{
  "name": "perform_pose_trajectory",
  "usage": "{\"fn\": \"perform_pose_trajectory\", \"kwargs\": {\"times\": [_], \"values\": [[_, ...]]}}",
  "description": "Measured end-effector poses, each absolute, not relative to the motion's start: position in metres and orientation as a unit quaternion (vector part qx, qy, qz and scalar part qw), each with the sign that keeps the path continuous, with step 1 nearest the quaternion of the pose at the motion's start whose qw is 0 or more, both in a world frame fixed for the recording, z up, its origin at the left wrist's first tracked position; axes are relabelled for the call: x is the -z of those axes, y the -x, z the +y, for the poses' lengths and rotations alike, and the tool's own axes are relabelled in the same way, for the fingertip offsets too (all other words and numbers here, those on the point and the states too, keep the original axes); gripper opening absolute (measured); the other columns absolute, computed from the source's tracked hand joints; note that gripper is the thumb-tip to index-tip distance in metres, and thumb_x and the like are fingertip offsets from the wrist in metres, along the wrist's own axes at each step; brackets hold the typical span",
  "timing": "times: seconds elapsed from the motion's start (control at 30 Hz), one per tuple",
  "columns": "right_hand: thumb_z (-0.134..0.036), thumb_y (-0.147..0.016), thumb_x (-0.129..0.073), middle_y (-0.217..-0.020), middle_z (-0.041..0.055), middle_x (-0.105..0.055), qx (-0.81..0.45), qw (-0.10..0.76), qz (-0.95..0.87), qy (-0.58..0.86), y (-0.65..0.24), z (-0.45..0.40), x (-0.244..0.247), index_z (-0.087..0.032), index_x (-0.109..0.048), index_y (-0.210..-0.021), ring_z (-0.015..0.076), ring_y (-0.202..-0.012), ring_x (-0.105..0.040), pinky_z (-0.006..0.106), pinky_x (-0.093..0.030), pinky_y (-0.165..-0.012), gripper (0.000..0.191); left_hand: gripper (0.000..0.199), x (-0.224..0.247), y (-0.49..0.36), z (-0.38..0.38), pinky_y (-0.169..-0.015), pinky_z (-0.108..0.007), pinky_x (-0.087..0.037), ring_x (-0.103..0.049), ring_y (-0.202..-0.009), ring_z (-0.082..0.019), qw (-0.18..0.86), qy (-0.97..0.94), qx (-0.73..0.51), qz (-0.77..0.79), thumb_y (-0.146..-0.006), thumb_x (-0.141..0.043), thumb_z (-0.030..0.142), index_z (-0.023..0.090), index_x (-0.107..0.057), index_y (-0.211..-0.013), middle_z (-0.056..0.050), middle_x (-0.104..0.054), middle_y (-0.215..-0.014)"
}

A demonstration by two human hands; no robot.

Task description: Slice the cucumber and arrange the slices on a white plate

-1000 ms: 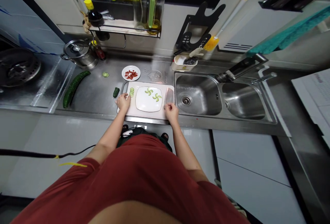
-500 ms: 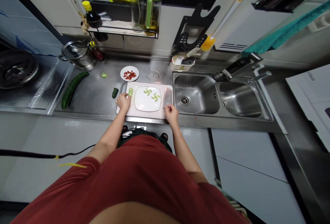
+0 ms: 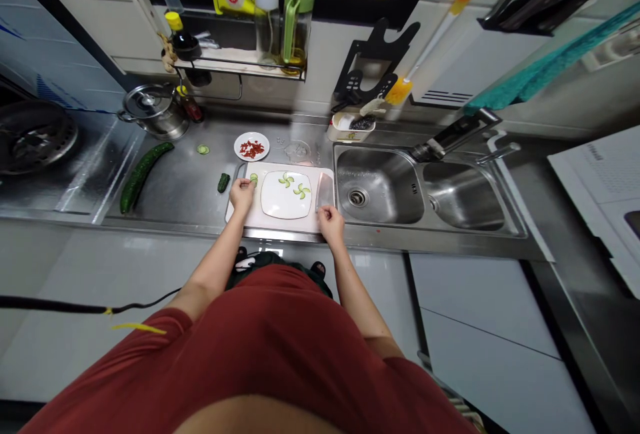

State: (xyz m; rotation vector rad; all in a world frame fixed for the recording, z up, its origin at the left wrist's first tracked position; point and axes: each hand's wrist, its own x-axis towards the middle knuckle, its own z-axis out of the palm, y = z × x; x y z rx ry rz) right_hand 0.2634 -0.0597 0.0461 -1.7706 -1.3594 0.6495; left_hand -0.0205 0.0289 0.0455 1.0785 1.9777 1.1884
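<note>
The cucumber slices (image 3: 254, 178) lie on the cutting board (image 3: 253, 217) at the fingertips of the left hand (image 3: 242, 195), narrowly bunched; whether it grips one, I cannot tell. Right of them sits the white plate (image 3: 285, 202); beyond, the right hand (image 3: 331, 223) curls beside the knife blade (image 3: 325, 189), grip unclear.
</note>
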Motion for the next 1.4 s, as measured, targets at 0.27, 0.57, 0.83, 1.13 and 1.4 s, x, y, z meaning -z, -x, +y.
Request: {"fn": "perform_pose_trajectory", "kwargs": {"times": [0.27,0.57,0.83,1.13,1.4], "values": [[-0.040,-0.078,-0.053,-0.067,0.0002,-0.061,-0.283,0.428,-0.530,0.675,-0.256,-0.049,-0.062,-0.019,-0.064,-0.080,0.0150,-0.062,-0.054,0.026,-0.042,-0.063,0.024,0.028,-0.094,0.003,0.036,-0.059,-0.020,-0.041,-0.052,-0.059,-0.008,0.404,-0.333,-0.615,0.589,-0.058,-0.074,0.032,0.016,-0.060,-0.075,0.001,-0.058,-0.066],[-0.042,-0.077,-0.057,-0.072,0.0019,-0.062,-0.351,0.492,-0.514,0.609,-0.230,-0.032,-0.107,-0.018,-0.062,-0.080,0.0146,-0.065,-0.054,0.027,-0.045,-0.064,0.025,0.027,-0.163,-0.019,0.020,-0.061,-0.020,-0.045,-0.057,-0.063,-0.008,0.458,-0.340,-0.640,0.515,-0.058,-0.078,0.028,0.016,-0.064,-0.076,0.000,-0.064,-0.072],[-0.042,-0.083,-0.056,-0.079,0.0012,-0.063,-0.339,0.521,-0.592,0.513,-0.206,-0.013,-0.180,-0.019,-0.062,-0.082,0.0137,-0.071,-0.054,0.027,-0.045,-0.069,0.023,0.027,-0.190,-0.034,0.006,-0.068,-0.022,-0.049,-0.061,-0.069,-0.010,0.466,-0.389,-0.634,0.481,-0.059,-0.079,0.029,0.016,-0.066,-0.079,-0.001,-0.067,-0.075],[-0.041,-0.087,-0.057,-0.089,0.0021,-0.061,-0.257,0.484,-0.712,0.438,-0.192,-0.002,-0.217,-0.022,-0.065,-0.088,0.0170,-0.089,-0.054,0.030,-0.044,-0.076,0.020,0.028,-0.201,-0.038,-0.004,-0.070,-0.024,-0.051,-0.062,-0.071,-0.012,0.458,-0.465,-0.600,0.462,-0.063,-0.078,0.035,0.016,-0.068,-0.081,-0.003,-0.068,-0.077],[-0.038,-0.088,-0.055,-0.081,0.0010,-0.060,-0.288,0.501,-0.684,0.446,-0.188,-0.001,-0.214,-0.019,-0.061,-0.078,0.0151,-0.082,-0.055,0.026,-0.042,-0.066,0.022,0.034,-0.206,-0.036,-0.006,-0.064,-0.020,-0.047,-0.061,-0.068,-0.010,0.486,-0.461,-0.590,0.451,-0.067,-0.076,0.036,0.017,-0.066,-0.093,-0.002,-0.067,-0.073]]}}
